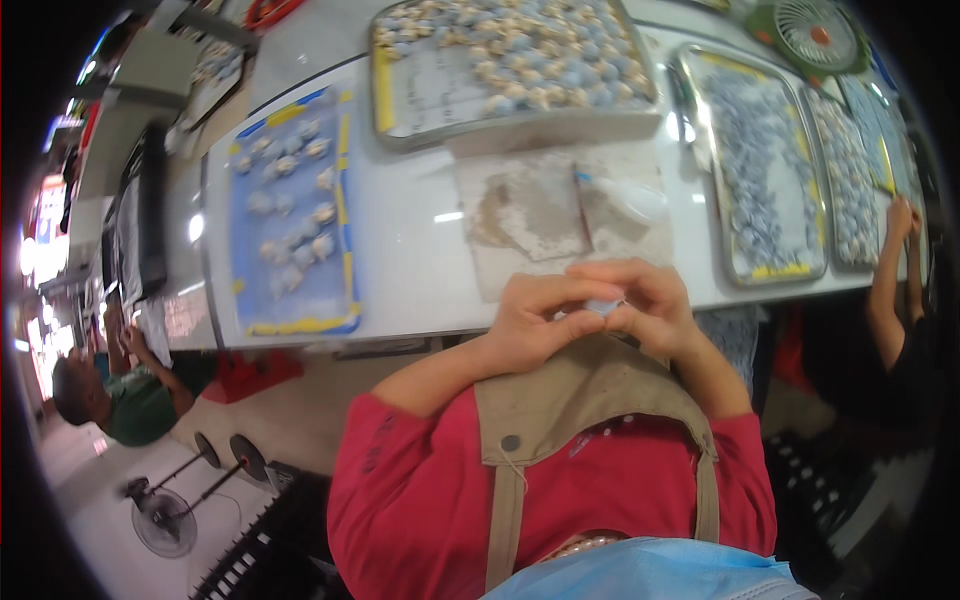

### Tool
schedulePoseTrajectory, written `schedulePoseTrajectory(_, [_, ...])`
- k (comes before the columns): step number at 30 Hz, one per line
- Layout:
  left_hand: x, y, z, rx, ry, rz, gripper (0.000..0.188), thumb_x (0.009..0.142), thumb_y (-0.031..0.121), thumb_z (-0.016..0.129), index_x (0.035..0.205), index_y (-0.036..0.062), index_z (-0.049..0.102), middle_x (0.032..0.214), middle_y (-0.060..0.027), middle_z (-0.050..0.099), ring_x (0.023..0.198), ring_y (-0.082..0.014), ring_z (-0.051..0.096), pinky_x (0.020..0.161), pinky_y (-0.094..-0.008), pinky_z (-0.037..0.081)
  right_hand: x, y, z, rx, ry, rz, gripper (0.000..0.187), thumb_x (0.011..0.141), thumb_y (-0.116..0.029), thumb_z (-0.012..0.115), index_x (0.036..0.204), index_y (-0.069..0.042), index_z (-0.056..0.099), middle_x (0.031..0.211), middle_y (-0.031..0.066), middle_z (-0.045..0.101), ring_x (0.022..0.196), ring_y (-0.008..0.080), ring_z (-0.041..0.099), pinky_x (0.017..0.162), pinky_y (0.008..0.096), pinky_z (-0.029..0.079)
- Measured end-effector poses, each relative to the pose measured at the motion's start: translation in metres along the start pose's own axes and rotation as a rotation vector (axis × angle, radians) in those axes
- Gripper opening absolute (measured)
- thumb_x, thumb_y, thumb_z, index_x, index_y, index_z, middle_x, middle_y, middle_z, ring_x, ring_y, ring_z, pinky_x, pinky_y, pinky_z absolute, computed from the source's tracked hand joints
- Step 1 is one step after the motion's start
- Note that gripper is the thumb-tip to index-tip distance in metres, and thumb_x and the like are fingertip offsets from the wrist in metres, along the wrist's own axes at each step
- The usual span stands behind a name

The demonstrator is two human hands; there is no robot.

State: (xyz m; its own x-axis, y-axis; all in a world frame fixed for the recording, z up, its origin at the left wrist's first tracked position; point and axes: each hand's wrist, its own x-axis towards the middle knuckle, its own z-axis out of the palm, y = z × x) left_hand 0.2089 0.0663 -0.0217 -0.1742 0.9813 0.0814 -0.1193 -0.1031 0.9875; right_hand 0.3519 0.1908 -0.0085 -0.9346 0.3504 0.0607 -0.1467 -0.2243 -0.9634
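My left hand (533, 318) and my right hand (655, 308) meet in front of my chest, just off the table's near edge. Between their fingertips they pinch a small pale grey-blue piece (603, 306), mostly covered by the fingers. Both hands are closed on it. Directly beyond lies a stained whitish sheet (480, 268) with grey-brown smears. On this sheet rests a thin dark stick-like tool (584, 225) with a bit of blue near its far end.
A metal tray (430, 135) of small cream-and-blue pieces stands at the back. To the left is a blue tray (300, 310) with several similar pieces; filled trays (735, 275) line the right. A green fan (815, 35) stands far right. Co-workers (140, 395) sit at either side.
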Motion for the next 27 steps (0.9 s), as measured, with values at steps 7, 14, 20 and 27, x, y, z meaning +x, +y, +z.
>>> schedulePoseTrajectory(7, [-0.030, 0.024, -0.080, 0.873, 0.518, 0.169, 0.029, 0.074, 0.007, 0.071, 0.102, 0.0042, 0.065, 0.097, -0.0094, 0.068, 0.073, -0.0156, 0.064, 0.067, -0.0270, 0.051, 0.036, 0.001, 0.005, -0.798, 0.173, -0.278, 0.029, 0.077, -0.002, 0.066, 0.106, -0.001, 0.060, 0.096, 0.0111, 0.062, 0.090, 0.0238, 0.059, 0.078, 0.0301, 0.047])
schedulePoseTrajectory(14, [-0.032, 0.049, -0.201, 1.841, 0.732, -0.248, 0.021, 0.080, 0.019, 0.061, 0.096, 0.0069, 0.066, 0.089, -0.0102, 0.067, 0.074, -0.0274, 0.064, 0.066, -0.0358, 0.049, 0.022, 0.009, -0.038, -0.971, 0.599, -0.313, 0.014, 0.077, 0.001, 0.065, 0.092, -0.001, 0.065, 0.083, 0.0085, 0.063, 0.082, 0.0211, 0.058, 0.072, 0.0284, 0.046])
schedulePoseTrajectory(20, [0.090, 0.043, -0.177, 1.329, 0.244, 0.007, 0.012, 0.080, 0.011, 0.058, 0.091, 0.0107, 0.062, 0.092, -0.0097, 0.061, 0.083, -0.0273, 0.060, 0.070, -0.0357, 0.047, 0.015, 0.010, -0.042, -0.993, 0.645, -0.315, 0.014, 0.077, 0.002, 0.064, 0.091, -0.001, 0.065, 0.082, 0.0093, 0.063, 0.082, 0.0215, 0.058, 0.072, 0.0286, 0.046])
schedulePoseTrajectory(27, [0.160, 0.015, -0.162, 1.204, -0.357, 0.145, 0.027, 0.075, -0.005, 0.055, 0.099, 0.0082, 0.058, 0.100, -0.0072, 0.057, 0.086, -0.0249, 0.058, 0.073, -0.0325, 0.047, 0.007, 0.010, -0.050, -0.950, 0.681, -0.306, 0.013, 0.077, 0.002, 0.064, 0.089, -0.002, 0.065, 0.080, 0.0091, 0.064, 0.081, 0.0222, 0.059, 0.071, 0.0290, 0.046])
